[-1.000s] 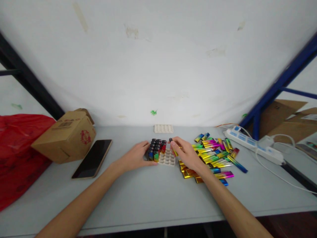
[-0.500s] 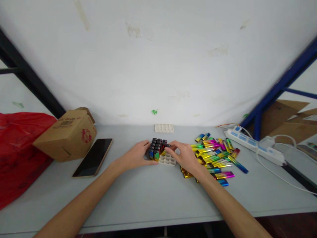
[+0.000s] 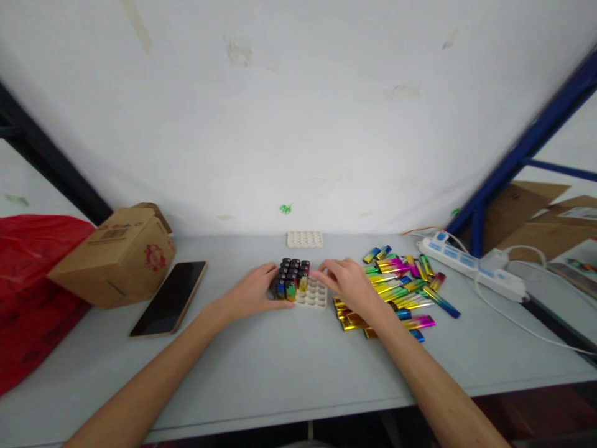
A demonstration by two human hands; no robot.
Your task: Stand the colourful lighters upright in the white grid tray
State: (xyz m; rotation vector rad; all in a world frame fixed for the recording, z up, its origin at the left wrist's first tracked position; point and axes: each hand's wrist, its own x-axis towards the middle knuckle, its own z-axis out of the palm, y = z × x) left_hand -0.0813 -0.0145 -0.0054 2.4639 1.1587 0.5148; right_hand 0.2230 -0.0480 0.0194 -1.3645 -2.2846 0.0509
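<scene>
One white tray (image 3: 313,297) sits mid worktop (image 3: 280,367), its left half full of standing lighters (image 3: 293,277). The left hand (image 3: 254,291) has its grip curled on the tray's left edge. The right hand (image 3: 347,285) hovers over it, fingers loose, holding nothing. Many shiny lighters (image 3: 405,286) lie on the right. One spare tray (image 3: 305,239) sits by the white wall (image 3: 298,124).

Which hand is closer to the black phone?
Left. The left hand rests beside the tray of lighters, right of the phone; the right hand is farther right, past the tray.
</scene>
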